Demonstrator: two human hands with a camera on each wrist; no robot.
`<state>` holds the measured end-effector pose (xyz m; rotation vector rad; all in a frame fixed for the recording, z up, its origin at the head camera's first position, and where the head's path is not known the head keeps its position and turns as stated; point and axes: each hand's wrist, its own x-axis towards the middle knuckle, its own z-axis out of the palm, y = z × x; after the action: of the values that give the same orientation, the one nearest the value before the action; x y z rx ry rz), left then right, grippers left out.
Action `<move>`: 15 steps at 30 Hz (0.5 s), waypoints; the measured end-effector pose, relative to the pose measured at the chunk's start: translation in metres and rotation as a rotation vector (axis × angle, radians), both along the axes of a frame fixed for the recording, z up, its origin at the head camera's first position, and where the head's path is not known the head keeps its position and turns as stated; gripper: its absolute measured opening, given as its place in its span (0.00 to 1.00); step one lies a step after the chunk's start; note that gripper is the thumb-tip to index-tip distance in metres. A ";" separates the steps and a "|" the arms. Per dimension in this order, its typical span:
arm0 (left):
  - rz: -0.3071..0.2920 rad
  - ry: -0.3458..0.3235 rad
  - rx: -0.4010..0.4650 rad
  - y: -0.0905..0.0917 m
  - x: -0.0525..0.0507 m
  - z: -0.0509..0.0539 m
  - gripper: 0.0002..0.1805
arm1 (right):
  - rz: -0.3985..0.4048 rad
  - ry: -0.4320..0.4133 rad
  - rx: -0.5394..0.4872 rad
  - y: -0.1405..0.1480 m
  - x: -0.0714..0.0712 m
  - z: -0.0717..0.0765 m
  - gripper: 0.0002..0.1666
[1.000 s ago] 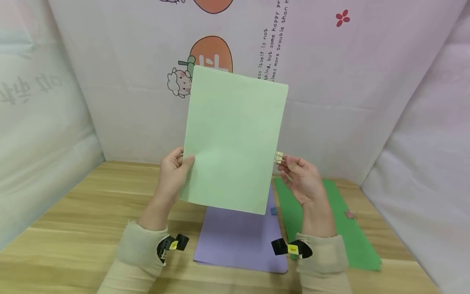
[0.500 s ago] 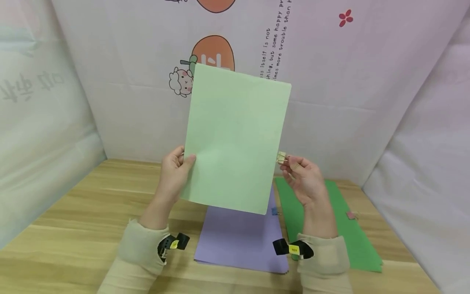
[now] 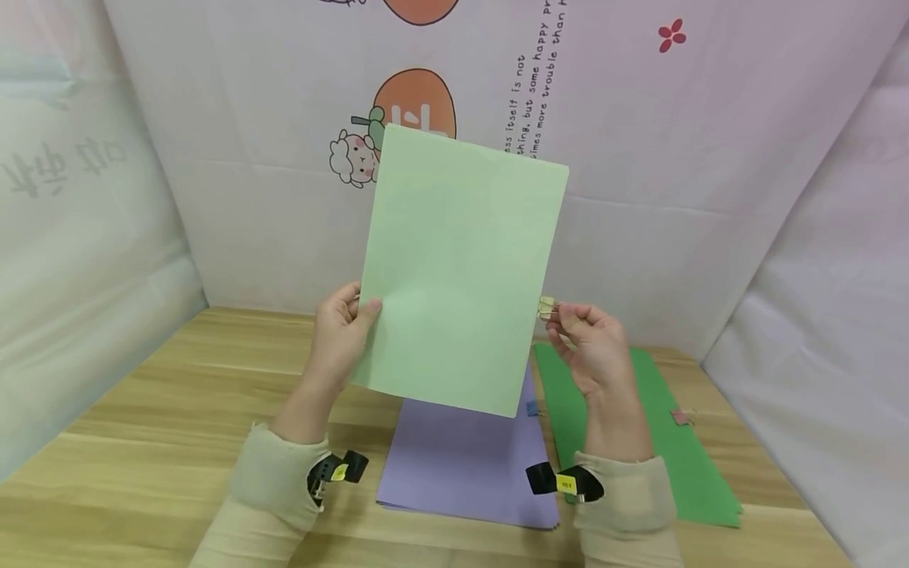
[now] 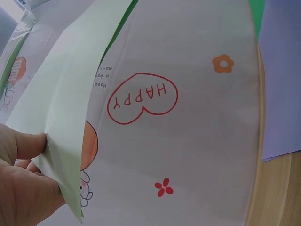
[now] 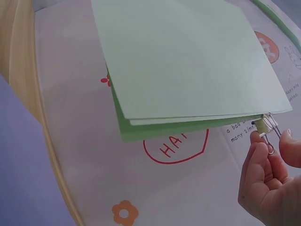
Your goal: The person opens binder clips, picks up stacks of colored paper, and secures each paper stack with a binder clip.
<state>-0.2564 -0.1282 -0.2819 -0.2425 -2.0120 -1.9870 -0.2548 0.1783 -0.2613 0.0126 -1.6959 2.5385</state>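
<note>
A stack of light green paper (image 3: 461, 268) is held upright and slightly tilted above the table. My left hand (image 3: 339, 335) grips its left edge, thumb on the front face; the left wrist view shows the thumb (image 4: 30, 145) pressing the sheet. At the opposite edge, my right hand (image 3: 592, 343) pinches the wire handles of a yellow binder clip (image 3: 546, 308). In the right wrist view the clip (image 5: 263, 126) meets the paper's edge; how far its mouth reaches over the sheets cannot be told. Several sheets, with darker green behind, show along that edge.
On the wooden table (image 3: 177, 418) lie a purple paper stack (image 3: 469, 465) with a blue clip (image 3: 533, 408) and a green stack (image 3: 685, 465) with a pink clip (image 3: 682, 416). A printed white cloth (image 3: 625, 260) stands behind, with pale cloth at both sides.
The paper and both hands have shifted slightly right in the head view, as has the background. My right hand's clip sits marginally lower; both grips are unchanged.
</note>
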 end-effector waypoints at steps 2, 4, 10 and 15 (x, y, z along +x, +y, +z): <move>0.004 0.004 -0.003 0.000 0.000 -0.001 0.16 | 0.006 -0.006 -0.006 0.000 0.000 -0.001 0.12; 0.006 0.008 -0.006 0.001 0.001 -0.001 0.16 | 0.012 -0.015 -0.004 0.002 0.000 -0.002 0.11; 0.006 0.009 -0.015 0.002 0.001 -0.002 0.16 | 0.035 -0.039 0.001 0.003 -0.001 -0.004 0.09; 0.007 0.018 -0.012 0.003 0.001 -0.003 0.16 | 0.039 -0.032 0.014 0.000 -0.005 -0.006 0.09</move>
<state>-0.2551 -0.1253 -0.2845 -0.2554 -2.0119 -1.9617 -0.2597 0.1787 -0.2669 0.0061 -1.7413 2.5688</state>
